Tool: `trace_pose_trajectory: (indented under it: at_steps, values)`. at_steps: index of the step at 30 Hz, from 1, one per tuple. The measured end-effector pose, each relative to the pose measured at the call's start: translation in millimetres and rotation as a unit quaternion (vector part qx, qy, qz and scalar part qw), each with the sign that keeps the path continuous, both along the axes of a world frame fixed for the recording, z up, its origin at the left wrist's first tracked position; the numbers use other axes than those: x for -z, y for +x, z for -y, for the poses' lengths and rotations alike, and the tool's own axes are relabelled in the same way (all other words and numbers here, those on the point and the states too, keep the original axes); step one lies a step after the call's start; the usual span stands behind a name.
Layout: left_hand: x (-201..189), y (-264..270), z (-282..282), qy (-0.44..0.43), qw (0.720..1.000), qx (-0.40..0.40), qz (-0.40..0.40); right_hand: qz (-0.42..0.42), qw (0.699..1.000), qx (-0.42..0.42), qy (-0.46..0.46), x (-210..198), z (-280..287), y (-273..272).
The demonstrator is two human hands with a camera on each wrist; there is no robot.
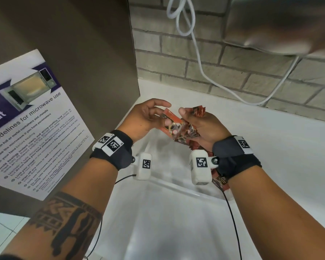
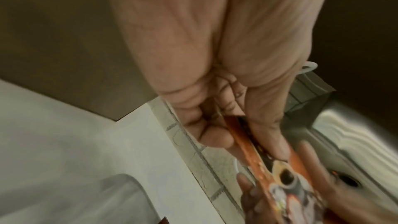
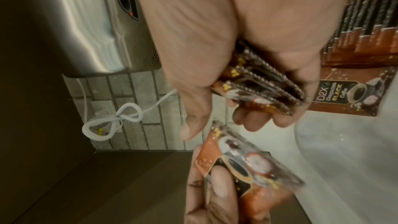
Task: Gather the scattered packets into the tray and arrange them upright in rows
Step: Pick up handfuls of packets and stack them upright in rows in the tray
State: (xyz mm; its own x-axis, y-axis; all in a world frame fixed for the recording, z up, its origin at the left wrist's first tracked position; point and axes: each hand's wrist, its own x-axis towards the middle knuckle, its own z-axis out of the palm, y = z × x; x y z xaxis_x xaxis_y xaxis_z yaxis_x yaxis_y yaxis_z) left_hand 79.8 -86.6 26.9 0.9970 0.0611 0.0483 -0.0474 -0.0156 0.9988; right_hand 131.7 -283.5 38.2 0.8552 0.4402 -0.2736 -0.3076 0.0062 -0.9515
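Both hands hover over a clear plastic tray (image 1: 176,186) on a white counter. My left hand (image 1: 157,114) pinches one orange coffee packet (image 1: 172,125) between thumb and fingers; the left wrist view shows that packet (image 2: 254,156) edge-on in the fingers (image 2: 217,139). My right hand (image 1: 195,122) grips a bundle of several packets (image 1: 199,111), which shows fanned in the palm (image 3: 258,88) in the right wrist view. The single packet (image 3: 247,164) is just beside the bundle. More packets (image 3: 366,31) stand in a row in the tray (image 3: 344,159), one (image 3: 349,94) facing out.
A brown cabinet side (image 1: 82,44) with a microwave poster (image 1: 26,119) closes off the left. Behind is a brick wall with a looped white cable (image 1: 195,53). A steel wall appliance (image 1: 280,23) hangs at the upper right. The white counter (image 1: 280,143) runs off to the right.
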Motion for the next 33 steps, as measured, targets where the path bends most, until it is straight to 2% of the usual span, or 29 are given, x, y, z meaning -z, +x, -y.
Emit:
trace_pose_trajectory:
  at_steps: [3,6,9,13,16,20,24,26,29,31,33]
  values:
    - [-3.3,1.3,10.9,0.046,0.998,0.033,0.011,-0.012,0.995,-0.099,-0.027,-6.5,-1.3,-3.9]
    - [-1.7,0.9,18.9,0.132,0.990,0.015,0.043,-0.026,0.986,-0.155,-0.055,-7.6,-3.3,-6.0]
    - [-3.0,-4.7,19.6,0.252,0.963,0.039,0.083,-0.057,0.990,-0.124,-0.028,-6.0,-0.9,-0.2]
    - [-6.1,-5.5,30.0,0.306,0.934,0.153,0.103,-0.102,0.992,-0.062,0.028,0.0,-4.0,2.7]
    - [-5.3,0.6,33.9,0.348,0.922,0.138,0.104,-0.107,0.991,-0.067,0.042,3.3,-8.2,1.0]
    - [-6.6,3.3,31.9,0.329,0.934,0.114,0.079,-0.113,0.989,-0.078,0.048,2.0,-11.6,-1.4]
    - [-5.7,3.2,31.3,0.366,0.917,0.127,0.093,-0.107,0.989,-0.062,0.079,4.2,-17.2,-5.2]
    - [-5.6,3.0,29.7,0.368,0.917,0.119,0.099,-0.094,0.992,-0.072,0.042,3.1,-16.0,-6.3]
    - [-3.6,4.4,25.6,0.399,0.904,0.105,0.109,-0.011,0.998,-0.055,-0.035,0.0,-11.7,-4.4]
    - [-3.7,5.7,23.4,0.411,0.899,0.098,0.117,0.054,0.997,-0.036,-0.051,-3.3,-9.8,-5.8]
    - [-6.8,5.5,21.9,0.396,0.907,0.086,0.117,0.070,0.997,-0.023,-0.039,-4.7,-7.6,-6.9]
